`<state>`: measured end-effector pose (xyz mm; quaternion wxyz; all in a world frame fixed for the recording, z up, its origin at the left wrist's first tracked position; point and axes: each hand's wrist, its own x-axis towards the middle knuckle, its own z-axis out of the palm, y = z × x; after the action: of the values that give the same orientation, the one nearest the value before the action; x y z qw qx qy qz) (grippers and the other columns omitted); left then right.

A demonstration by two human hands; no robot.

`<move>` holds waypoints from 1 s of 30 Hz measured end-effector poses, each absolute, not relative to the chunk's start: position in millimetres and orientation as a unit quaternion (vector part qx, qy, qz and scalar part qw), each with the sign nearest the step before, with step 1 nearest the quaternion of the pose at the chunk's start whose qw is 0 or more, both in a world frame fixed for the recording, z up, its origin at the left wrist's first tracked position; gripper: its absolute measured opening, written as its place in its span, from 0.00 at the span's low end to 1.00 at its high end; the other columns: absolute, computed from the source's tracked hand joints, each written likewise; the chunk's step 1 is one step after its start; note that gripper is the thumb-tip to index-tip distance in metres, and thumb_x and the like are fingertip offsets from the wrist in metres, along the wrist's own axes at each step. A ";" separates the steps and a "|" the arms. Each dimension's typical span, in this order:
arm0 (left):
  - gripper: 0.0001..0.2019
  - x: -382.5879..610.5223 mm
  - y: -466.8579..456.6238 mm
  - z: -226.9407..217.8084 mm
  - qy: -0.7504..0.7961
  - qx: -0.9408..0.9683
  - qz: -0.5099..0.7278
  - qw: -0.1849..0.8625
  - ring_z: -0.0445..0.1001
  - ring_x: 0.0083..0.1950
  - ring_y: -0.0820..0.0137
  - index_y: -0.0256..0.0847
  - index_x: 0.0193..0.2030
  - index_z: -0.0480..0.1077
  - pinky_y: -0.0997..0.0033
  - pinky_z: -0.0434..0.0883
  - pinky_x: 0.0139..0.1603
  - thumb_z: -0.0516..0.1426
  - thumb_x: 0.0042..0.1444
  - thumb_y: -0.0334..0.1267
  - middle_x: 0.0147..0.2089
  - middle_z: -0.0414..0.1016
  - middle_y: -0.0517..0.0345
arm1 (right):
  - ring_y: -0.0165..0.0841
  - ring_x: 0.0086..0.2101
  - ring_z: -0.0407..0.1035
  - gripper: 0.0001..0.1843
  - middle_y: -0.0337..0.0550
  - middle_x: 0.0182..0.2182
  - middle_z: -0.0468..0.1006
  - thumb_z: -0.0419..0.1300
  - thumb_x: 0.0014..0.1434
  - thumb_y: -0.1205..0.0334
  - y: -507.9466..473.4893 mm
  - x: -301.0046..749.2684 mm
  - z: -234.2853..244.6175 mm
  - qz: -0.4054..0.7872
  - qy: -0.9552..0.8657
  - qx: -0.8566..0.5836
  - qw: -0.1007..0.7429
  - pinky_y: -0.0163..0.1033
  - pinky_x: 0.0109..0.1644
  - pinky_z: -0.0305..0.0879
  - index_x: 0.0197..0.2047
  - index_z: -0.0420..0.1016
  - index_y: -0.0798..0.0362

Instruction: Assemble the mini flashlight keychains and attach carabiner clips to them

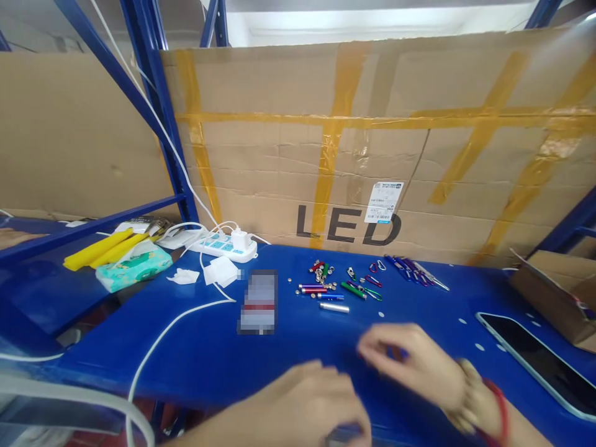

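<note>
The right hand [412, 366] is hovering low over the desk [209, 366], just nearer the person than the silver tube [334, 307], fingers bent in towards the thumb; it is too blurred to tell whether anything is pinched there. The left hand [307, 403], nearer again and left of that tube, is curling knuckles-up and seems to be gripping a dark tube [343, 434] that is showing under its fingertips at the frame's bottom edge. Being small, smooth metal, it is likely light, stiff and apt to roll or slip, so a pinch across the barrel would be suiting it best. Just beyond the silver tube, coloured tubes [316, 288] and clips [370, 282] are lying scattered. Far right of it a phone [540, 363] is lying flat; left and beyond, a power strip [223, 246] is sitting, its cable [158, 341] trailing off the desk.
</note>
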<state>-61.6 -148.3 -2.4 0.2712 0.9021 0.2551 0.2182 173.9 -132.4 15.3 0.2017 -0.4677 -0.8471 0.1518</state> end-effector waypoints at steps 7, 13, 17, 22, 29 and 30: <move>0.08 9.6 -48.0 -14.2 0.241 0.935 0.145 -0.214 0.69 0.40 0.64 0.29 0.40 0.68 0.68 0.65 0.39 0.50 0.57 0.29 0.38 0.71 0.49 | 0.39 0.46 0.69 0.18 0.51 0.47 0.74 0.48 0.59 0.69 -16.4 184.5 -17.7 -0.202 -0.865 -0.433 0.152 0.46 0.47 0.66 0.50 0.70 0.53; 0.05 -1.4 -30.7 -36.7 0.250 0.934 0.154 -0.204 0.68 0.38 0.66 0.33 0.36 0.67 0.69 0.63 0.39 0.54 0.56 0.33 0.35 0.70 0.53 | 0.38 0.53 0.64 0.19 0.49 0.53 0.70 0.44 0.63 0.64 -14.8 199.1 -46.6 -0.195 -0.864 -0.429 0.176 0.51 0.54 0.61 0.54 0.67 0.51; 0.04 -2.7 -41.6 -37.5 0.247 0.943 0.159 -0.155 0.67 0.36 0.67 0.35 0.39 0.65 0.68 0.62 0.39 0.51 0.58 0.30 0.35 0.69 0.56 | 0.37 0.55 0.61 0.19 0.48 0.54 0.69 0.44 0.63 0.62 -20.2 198.0 -44.4 -0.146 -0.859 -0.457 0.177 0.52 0.56 0.60 0.54 0.68 0.49; 0.05 5.0 -54.9 -33.7 0.235 0.954 0.175 -0.065 0.67 0.38 0.69 0.38 0.40 0.64 0.70 0.61 0.38 0.50 0.60 0.36 0.37 0.70 0.57 | 0.38 0.56 0.60 0.22 0.48 0.56 0.67 0.42 0.63 0.62 -20.1 200.1 -50.1 -0.134 -0.869 -0.444 0.171 0.53 0.57 0.58 0.58 0.63 0.51; 0.06 1.4 -44.5 -29.4 0.300 0.910 0.286 0.022 0.72 0.39 0.69 0.39 0.40 0.66 0.70 0.65 0.43 0.52 0.57 0.35 0.37 0.74 0.57 | 0.39 0.55 0.62 0.25 0.47 0.54 0.70 0.44 0.61 0.63 -13.7 207.2 -57.1 -0.143 -0.904 -0.356 0.190 0.55 0.57 0.56 0.61 0.58 0.49; 0.06 0.0 -42.1 -28.2 0.311 0.900 0.305 0.028 0.72 0.39 0.69 0.39 0.40 0.66 0.70 0.66 0.44 0.52 0.56 0.35 0.37 0.75 0.57 | 0.39 0.54 0.64 0.25 0.47 0.53 0.71 0.44 0.61 0.63 -13.3 207.3 -57.5 -0.144 -0.902 -0.356 0.199 0.55 0.57 0.56 0.61 0.58 0.49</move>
<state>0.0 -42.1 -28.2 0.0281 0.8996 0.3110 0.3053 207.3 -13.3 -57.5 0.1994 -0.3561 -0.9015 -0.1438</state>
